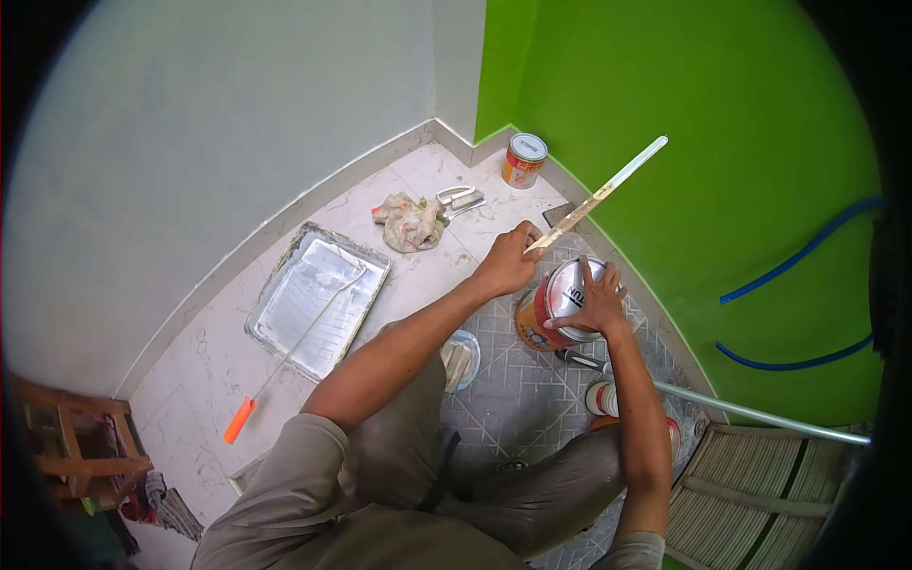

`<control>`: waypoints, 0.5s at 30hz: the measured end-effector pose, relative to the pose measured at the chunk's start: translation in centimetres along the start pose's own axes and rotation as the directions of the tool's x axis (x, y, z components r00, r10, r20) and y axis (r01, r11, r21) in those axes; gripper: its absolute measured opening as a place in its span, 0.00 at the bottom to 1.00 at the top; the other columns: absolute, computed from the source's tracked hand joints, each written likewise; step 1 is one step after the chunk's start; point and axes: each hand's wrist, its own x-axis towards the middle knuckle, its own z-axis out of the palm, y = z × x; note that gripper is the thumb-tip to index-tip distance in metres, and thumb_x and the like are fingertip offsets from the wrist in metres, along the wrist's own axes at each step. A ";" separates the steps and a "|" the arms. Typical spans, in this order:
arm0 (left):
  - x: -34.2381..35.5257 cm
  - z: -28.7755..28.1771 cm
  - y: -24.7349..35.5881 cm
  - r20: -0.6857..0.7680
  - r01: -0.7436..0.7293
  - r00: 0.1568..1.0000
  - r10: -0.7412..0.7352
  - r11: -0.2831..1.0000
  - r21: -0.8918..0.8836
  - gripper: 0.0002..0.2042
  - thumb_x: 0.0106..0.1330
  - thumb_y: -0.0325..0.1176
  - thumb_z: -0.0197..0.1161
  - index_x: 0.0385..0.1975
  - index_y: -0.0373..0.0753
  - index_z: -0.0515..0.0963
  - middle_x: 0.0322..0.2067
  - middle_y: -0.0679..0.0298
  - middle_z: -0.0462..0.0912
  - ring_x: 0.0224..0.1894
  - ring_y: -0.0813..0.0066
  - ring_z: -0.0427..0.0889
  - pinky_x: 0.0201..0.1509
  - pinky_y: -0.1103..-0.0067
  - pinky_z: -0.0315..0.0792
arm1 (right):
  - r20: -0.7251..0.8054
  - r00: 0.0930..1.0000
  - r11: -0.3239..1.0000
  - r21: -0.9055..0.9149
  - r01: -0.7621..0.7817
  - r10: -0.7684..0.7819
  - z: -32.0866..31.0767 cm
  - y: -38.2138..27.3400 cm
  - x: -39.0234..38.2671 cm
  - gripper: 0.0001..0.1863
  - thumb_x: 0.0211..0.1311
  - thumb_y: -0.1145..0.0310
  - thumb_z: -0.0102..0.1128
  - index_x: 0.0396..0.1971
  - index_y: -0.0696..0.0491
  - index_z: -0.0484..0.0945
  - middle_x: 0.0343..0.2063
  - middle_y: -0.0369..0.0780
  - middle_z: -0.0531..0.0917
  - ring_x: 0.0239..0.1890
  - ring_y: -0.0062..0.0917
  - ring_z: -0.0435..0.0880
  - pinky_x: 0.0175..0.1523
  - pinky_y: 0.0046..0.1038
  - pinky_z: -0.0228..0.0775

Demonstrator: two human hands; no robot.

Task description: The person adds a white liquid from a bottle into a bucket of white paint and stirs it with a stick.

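Observation:
My left hand (508,260) is closed round the lower end of a long, flat wooden stick (597,196). Its upper part is coated white and slants up to the right, in front of the green wall. Below and right of it, my right hand (600,310) grips the top of a large paint can (534,323), fingers spread over the silver lid (564,285) and thumb near its rim. The lid appears to be on the can; part of it is hidden under my palm. The can stands on grey patterned flooring between my arms.
A paint tray (318,309) with a roller frame (296,351) across it lies left. Beyond are a stained rag (408,224), a brush (464,199) and a small can (523,160). A metal pole (760,414) and bamboo rack (750,494) lie right; a bowl (462,361) sits by my leg.

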 end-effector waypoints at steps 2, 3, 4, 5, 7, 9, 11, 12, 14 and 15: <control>0.0 -0.1 -0.1 -0.010 -0.004 1.000 0.004 1.000 0.000 0.15 0.73 0.33 0.65 0.51 0.28 0.77 0.44 0.46 0.88 0.49 0.51 0.87 0.57 0.64 0.78 | -0.030 0.999 1.000 -0.002 -0.010 0.010 0.2 -0.2 -0.3 0.90 0.15 0.27 0.88 0.84 0.44 0.45 0.76 0.72 0.48 0.80 0.71 0.45 0.74 0.78 0.46; 0.0 -0.1 -0.2 -0.010 -0.010 1.000 0.010 1.000 -0.003 0.14 0.73 0.32 0.65 0.51 0.29 0.77 0.44 0.46 0.88 0.48 0.52 0.87 0.56 0.64 0.79 | -0.034 0.999 1.000 -0.001 -0.016 0.016 0.5 -0.3 -0.4 0.90 0.15 0.27 0.88 0.84 0.44 0.45 0.76 0.72 0.48 0.80 0.71 0.45 0.74 0.78 0.46; 0.1 0.0 -0.3 -0.009 -0.017 1.000 0.017 1.000 -0.006 0.14 0.73 0.32 0.65 0.52 0.29 0.77 0.44 0.47 0.88 0.48 0.53 0.88 0.56 0.64 0.79 | -0.108 0.994 1.000 -0.020 -0.011 0.009 0.8 -0.4 -0.6 0.90 0.15 0.29 0.89 0.84 0.44 0.46 0.75 0.71 0.50 0.79 0.70 0.48 0.72 0.79 0.47; 0.2 0.1 -0.4 -0.001 -0.024 1.000 0.024 1.000 -0.008 0.14 0.73 0.32 0.65 0.52 0.29 0.77 0.44 0.47 0.88 0.48 0.53 0.88 0.56 0.64 0.79 | -0.181 0.983 0.999 -0.039 -0.009 0.002 1.1 -0.3 -0.8 0.89 0.16 0.32 0.90 0.84 0.43 0.46 0.74 0.70 0.52 0.78 0.70 0.50 0.70 0.80 0.49; 0.2 -0.1 -0.6 -0.006 -0.005 1.000 0.005 1.000 0.004 0.13 0.74 0.31 0.64 0.52 0.29 0.76 0.42 0.50 0.88 0.46 0.60 0.88 0.54 0.67 0.79 | -0.202 0.979 1.000 -0.021 -0.001 -0.003 0.8 -1.0 -1.4 0.87 0.18 0.35 0.91 0.84 0.44 0.46 0.74 0.72 0.51 0.78 0.72 0.49 0.71 0.80 0.47; 0.1 -0.2 -0.7 0.003 0.000 1.000 0.000 1.000 -0.008 0.13 0.75 0.30 0.64 0.52 0.30 0.76 0.41 0.53 0.87 0.44 0.64 0.88 0.53 0.69 0.79 | -0.241 0.970 1.000 -0.004 0.029 -0.029 0.6 -1.0 -1.8 0.86 0.19 0.39 0.92 0.84 0.44 0.46 0.74 0.75 0.50 0.77 0.75 0.50 0.72 0.80 0.46; 0.1 0.0 -0.9 -0.008 0.002 1.000 -0.003 1.000 -0.027 0.11 0.75 0.30 0.65 0.51 0.31 0.76 0.38 0.59 0.86 0.41 0.74 0.85 0.48 0.75 0.78 | -0.290 0.956 0.999 0.012 0.038 -0.033 0.5 -0.4 -2.3 0.86 0.19 0.38 0.91 0.84 0.44 0.47 0.73 0.75 0.51 0.77 0.74 0.51 0.71 0.81 0.46; -0.1 -0.4 -0.9 0.005 -0.003 1.000 0.003 1.000 -0.027 0.11 0.75 0.30 0.65 0.51 0.31 0.76 0.38 0.59 0.86 0.41 0.74 0.85 0.48 0.75 0.78 | -0.335 0.940 0.997 0.022 0.078 -0.066 0.3 -0.4 -2.4 0.86 0.19 0.37 0.91 0.84 0.44 0.47 0.73 0.75 0.51 0.77 0.74 0.51 0.70 0.81 0.46; -0.2 -0.3 -0.7 -0.020 -0.018 1.000 0.016 0.994 -0.109 0.11 0.75 0.29 0.65 0.50 0.32 0.76 0.38 0.61 0.85 0.40 0.76 0.84 0.45 0.77 0.78 | -0.349 0.936 0.998 0.037 0.059 -0.042 -0.8 0.7 -3.1 0.85 0.21 0.35 0.90 0.84 0.44 0.48 0.72 0.75 0.53 0.77 0.74 0.52 0.73 0.76 0.48; -0.3 -0.6 -0.3 -0.013 -0.028 1.000 0.027 0.995 -0.095 0.10 0.75 0.29 0.65 0.51 0.32 0.76 0.37 0.63 0.85 0.39 0.78 0.83 0.41 0.79 0.77 | -0.410 0.906 0.981 0.110 0.162 -0.104 -1.3 1.6 -3.0 0.85 0.21 0.35 0.90 0.84 0.43 0.48 0.72 0.74 0.51 0.76 0.74 0.53 0.76 0.71 0.49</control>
